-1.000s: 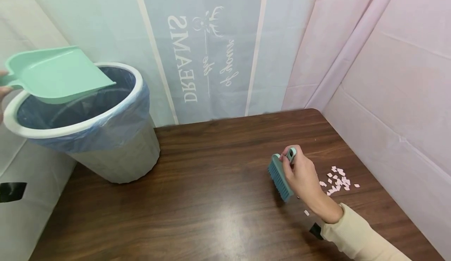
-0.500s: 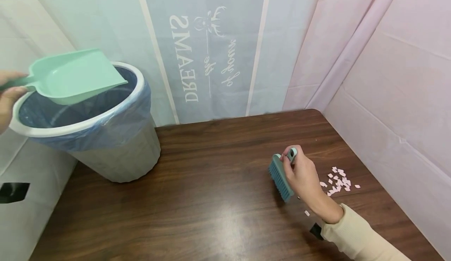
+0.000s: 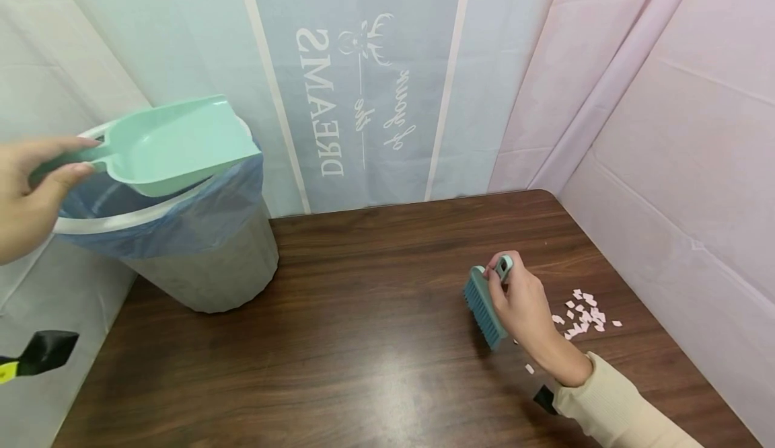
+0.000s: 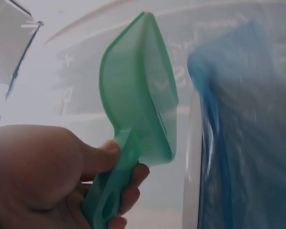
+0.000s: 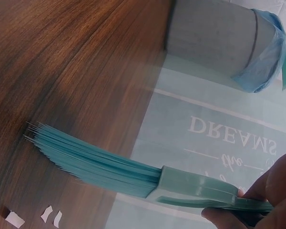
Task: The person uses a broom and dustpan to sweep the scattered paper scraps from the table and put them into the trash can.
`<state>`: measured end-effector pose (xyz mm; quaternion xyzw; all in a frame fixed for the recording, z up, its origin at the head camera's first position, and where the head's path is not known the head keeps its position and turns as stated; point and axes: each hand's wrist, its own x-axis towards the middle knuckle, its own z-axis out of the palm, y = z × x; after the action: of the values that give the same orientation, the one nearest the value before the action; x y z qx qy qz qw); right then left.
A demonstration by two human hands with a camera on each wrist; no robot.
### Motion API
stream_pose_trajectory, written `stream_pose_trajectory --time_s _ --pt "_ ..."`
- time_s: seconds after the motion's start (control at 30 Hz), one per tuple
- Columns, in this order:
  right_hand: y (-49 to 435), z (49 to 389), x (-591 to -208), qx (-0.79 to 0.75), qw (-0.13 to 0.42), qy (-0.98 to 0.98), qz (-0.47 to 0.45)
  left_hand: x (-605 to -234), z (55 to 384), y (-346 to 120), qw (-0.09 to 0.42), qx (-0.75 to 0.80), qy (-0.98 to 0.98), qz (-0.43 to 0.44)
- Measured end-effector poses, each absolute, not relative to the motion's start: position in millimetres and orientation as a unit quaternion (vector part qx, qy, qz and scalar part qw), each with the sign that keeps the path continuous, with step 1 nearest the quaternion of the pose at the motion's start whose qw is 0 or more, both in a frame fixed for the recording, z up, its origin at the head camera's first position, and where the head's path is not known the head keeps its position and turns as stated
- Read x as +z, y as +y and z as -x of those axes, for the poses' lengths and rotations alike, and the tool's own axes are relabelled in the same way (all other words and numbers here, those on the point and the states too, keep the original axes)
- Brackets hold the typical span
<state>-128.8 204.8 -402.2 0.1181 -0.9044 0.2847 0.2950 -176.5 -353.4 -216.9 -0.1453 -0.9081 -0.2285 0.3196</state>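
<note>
At the left, my left hand grips the handle of a mint-green dustpan, held over the mouth of a bin. In the left wrist view the dustpan appears from its side, thumb and fingers round the handle. The bin is grey, with a white rim and a blue bag liner. My right hand holds a small hand brush by its handle, bristles down at the table. Several white paper scraps lie just right of that hand, a stray one nearer the front.
The dark wood table spans the front. A pale printed curtain hangs along the back edge, and white sheeting walls the right side. Black tape lies near the right sleeve.
My left hand has come further into view from the left, carrying the dustpan rightward across the bin's mouth. The right hand and brush stay in place.
</note>
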Motion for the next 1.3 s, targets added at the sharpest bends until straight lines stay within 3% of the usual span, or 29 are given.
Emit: stream_pose_trajectory --time_s 0.23,0.43,0.63,0.97,1.3 --pt "205 130 -403 0.284 0.298 -0.903 -0.124 -206 155 -321 0.286 -0.177 -0.932 0.139" --pt "204 130 -403 0.284 0.299 -0.902 -0.127 -209 140 -302 0.228 -0.137 -0.954 0.140" --pt "204 131 -401 0.286 0.301 -0.901 -0.123 -224 134 -274 0.183 -0.200 -0.948 0.166" --pt "205 131 -403 0.289 0.303 -0.900 -0.125 -255 121 -226 0.206 -0.250 -0.917 0.235" --pt "204 131 -402 0.285 0.302 -0.902 -0.120 -291 117 -193 0.138 -0.281 -0.920 0.235"
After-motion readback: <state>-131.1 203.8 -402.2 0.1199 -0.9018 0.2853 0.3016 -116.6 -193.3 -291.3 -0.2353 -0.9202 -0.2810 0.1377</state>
